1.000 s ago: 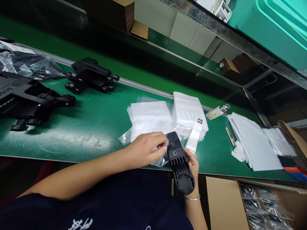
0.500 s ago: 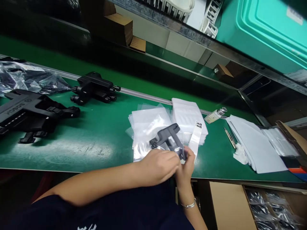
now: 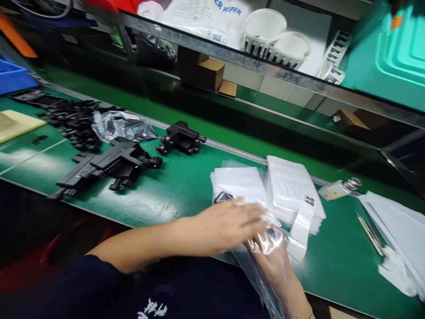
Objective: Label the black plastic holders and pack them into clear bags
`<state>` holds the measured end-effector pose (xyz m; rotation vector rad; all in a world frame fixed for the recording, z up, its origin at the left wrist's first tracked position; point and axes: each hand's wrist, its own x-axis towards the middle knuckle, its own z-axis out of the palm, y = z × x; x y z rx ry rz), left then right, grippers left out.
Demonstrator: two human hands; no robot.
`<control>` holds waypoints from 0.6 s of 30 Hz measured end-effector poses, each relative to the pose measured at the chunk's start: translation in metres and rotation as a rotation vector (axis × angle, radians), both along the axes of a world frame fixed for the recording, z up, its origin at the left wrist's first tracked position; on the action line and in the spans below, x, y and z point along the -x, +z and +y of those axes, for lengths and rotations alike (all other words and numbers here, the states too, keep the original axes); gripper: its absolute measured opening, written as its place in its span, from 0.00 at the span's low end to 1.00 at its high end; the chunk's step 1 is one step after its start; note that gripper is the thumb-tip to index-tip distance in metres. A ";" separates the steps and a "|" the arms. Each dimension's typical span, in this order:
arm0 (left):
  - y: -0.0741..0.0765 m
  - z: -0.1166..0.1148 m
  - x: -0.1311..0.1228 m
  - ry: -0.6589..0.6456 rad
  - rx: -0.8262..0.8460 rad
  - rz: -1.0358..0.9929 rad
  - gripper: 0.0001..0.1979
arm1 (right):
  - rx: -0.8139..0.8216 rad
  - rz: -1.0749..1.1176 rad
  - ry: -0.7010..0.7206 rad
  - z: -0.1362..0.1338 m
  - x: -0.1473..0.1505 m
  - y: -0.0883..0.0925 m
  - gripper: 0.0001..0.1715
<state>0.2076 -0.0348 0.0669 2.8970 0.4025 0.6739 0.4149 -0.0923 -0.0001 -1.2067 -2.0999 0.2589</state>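
My left hand [image 3: 229,221] lies flat, fingers stretched out, across a clear plastic bag [image 3: 262,252] at the near edge of the green table [image 3: 172,195]. It is smeared by motion. A black plastic part [image 3: 223,196] shows only as a dark corner past my fingers; the rest is hidden under the hand. My right hand [image 3: 274,259] is under the bag's lower end and grips it, seen through the film. Both hands rest just in front of two stacks of white bags [image 3: 288,186].
A white label strip [image 3: 303,221] hangs off the right stack. A small bottle [image 3: 337,189], thin sticks [image 3: 370,232] and white sheets [image 3: 398,226] lie to the right. Black assemblies [image 3: 109,166] [image 3: 181,138], loose black parts [image 3: 73,122] and a crumpled bag [image 3: 119,125] lie left. A metal shelf rail [image 3: 265,66] runs overhead.
The black part went from bare in my right hand into the clear bag. My left hand moved from pinching the bag to lying flat over it. The view swung left.
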 end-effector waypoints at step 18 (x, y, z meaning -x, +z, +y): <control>-0.054 -0.015 -0.010 0.368 1.135 0.022 0.62 | -0.042 -0.161 -0.061 -0.014 0.000 0.051 0.28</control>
